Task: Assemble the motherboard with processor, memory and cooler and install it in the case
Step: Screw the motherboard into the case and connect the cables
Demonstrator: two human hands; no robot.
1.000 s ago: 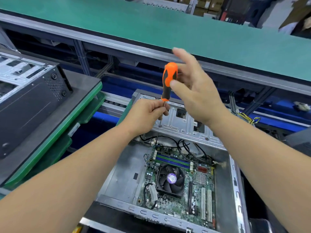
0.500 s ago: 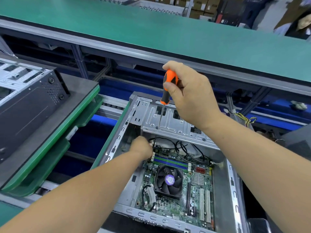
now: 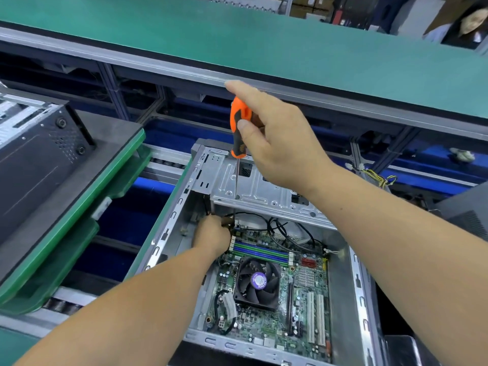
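light: bright, even, from overhead | shadows: soft, faint | glare: mild on bare metal | blur: slight overall | edges: wide-angle bowing

Left hand lowered into case; right-hand grip on screwdriver loosened

The left hand (image 3: 211, 235) has left the screwdriver (image 3: 239, 128) shaft and now sits beside the motherboard (image 3: 274, 291) far-left corner, under the drive bracket (image 3: 253, 186). The right hand (image 3: 280, 143) index finger, curled half a second ago, is extended again.

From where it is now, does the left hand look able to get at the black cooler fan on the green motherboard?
Probably yes: the left hand sits at the board's far left corner, and the black cooler fan lies uncovered just nearer the camera, with nothing over it.
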